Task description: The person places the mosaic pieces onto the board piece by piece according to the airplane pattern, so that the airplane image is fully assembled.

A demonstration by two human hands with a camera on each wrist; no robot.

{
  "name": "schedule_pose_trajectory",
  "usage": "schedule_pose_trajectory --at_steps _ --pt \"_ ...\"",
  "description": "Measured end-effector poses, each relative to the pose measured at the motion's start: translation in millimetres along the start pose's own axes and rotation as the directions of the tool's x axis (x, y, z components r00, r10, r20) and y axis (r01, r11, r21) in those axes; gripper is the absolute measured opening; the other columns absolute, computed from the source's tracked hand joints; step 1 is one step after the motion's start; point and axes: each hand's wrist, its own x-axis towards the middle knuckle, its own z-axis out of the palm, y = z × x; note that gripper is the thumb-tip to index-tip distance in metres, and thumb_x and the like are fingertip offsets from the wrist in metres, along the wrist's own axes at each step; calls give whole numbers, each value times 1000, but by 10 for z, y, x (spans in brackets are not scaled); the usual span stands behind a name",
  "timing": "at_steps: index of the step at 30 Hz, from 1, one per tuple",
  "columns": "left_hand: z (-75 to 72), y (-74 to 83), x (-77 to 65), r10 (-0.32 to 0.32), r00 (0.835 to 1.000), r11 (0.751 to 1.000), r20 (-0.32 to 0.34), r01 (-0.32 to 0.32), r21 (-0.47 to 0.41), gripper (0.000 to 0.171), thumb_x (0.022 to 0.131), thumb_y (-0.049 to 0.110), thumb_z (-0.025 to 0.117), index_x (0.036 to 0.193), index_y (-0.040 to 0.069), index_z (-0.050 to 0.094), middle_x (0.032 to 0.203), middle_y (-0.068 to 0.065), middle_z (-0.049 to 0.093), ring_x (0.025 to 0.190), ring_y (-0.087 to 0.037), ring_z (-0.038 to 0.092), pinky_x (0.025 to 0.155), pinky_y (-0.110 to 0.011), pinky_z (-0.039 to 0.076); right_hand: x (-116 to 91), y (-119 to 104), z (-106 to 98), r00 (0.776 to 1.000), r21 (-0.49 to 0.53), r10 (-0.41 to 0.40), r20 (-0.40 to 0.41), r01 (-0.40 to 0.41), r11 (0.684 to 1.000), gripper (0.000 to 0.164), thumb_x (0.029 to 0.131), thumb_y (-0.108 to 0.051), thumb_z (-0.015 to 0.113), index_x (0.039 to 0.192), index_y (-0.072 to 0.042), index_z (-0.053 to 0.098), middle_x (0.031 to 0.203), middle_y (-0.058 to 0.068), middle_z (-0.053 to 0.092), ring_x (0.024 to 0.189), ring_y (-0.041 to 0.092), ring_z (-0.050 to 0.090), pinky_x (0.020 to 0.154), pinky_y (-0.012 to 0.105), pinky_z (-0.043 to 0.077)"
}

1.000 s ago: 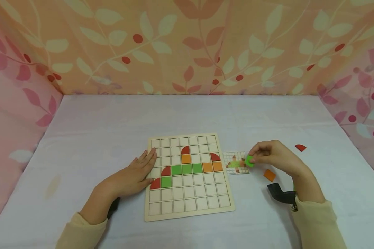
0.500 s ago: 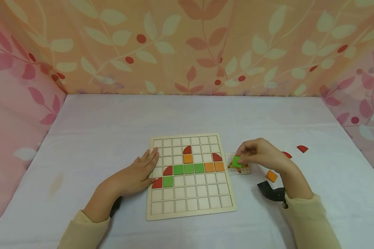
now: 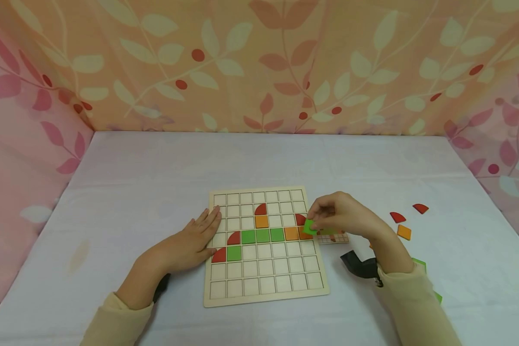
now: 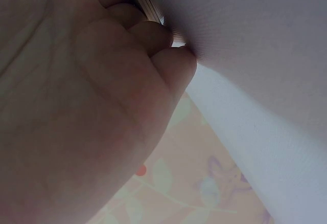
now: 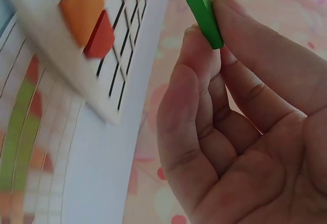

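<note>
A wooden grid board (image 3: 267,265) lies mid-table, with green and orange squares and red quarter-circle pieces set in its cells. My left hand (image 3: 186,247) lies with extended fingers along the board's left edge, the fingertips over its rim. In the left wrist view the fingers (image 4: 166,63) press at that edge. My right hand (image 3: 350,215) pinches a green square tile (image 5: 202,12) between thumb and fingers. The tile is raised above the board's right edge, overlapping an orange square (image 3: 304,235) and a red quarter-circle (image 3: 300,219) in the head view.
A printed pattern card (image 3: 334,238) lies against the board's right side, partly hidden by my right hand. Farther right are two loose red quarter-circles (image 3: 420,208) and an orange square (image 3: 404,232). Green pieces (image 3: 438,297) show beside the right sleeve. A patterned curtain (image 3: 259,67) closes off the back.
My right hand has moved left with the green tile, from the card's right edge to over the board's right edge. Loose pieces came into view behind it. My left hand stays on the board.
</note>
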Motion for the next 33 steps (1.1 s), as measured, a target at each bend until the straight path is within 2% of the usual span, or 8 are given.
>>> schedule_pose_trajectory --at_steps 8,12,19,23,33 --pt "-7 7 1 3 1000 1000 0 -3 -3 71 96 18 51 149 -4 9 157 -15 -1 142 -36 -2 111 -57 9 136 -166 119 997 14 -62 47 61 998 6 82 -5 72 87 -3 67 76 3 65 69 35 60 61 32 53" --pt "-10 6 -3 -2 1000 1000 -2 2 -3 71 96 18 52 149 -3 9 157 -15 -1 142 -35 -2 111 -57 10 211 -238 195 993 13 -106 59 106 994 7 81 -4 72 86 -3 68 78 1 65 70 26 60 64 28 52" --pt "-15 12 -3 -7 1000 1000 -1 7 -4 71 97 19 52 149 -3 9 157 -14 -1 142 -35 -2 111 -56 10 353 -364 362 979 34 -168 113 165 986 9 79 -2 73 86 0 68 79 0 66 69 18 62 67 28 54" --pt "-18 20 0 -5 1000 1000 0 5 -6 71 97 19 51 149 -3 9 157 -14 -2 143 -35 -2 111 -56 9 414 -419 452 972 8 -196 131 197 980 10 78 -1 74 86 1 68 79 -1 66 69 12 63 68 27 54" --pt "-20 20 -7 -2 1000 1000 -1 2 -7 71 96 18 52 149 -3 9 157 -15 -1 142 -35 -2 111 -56 9 541 -452 655 966 -17 -191 176 197 980 8 78 -1 75 82 -4 68 75 -4 64 67 6 59 66 24 52"
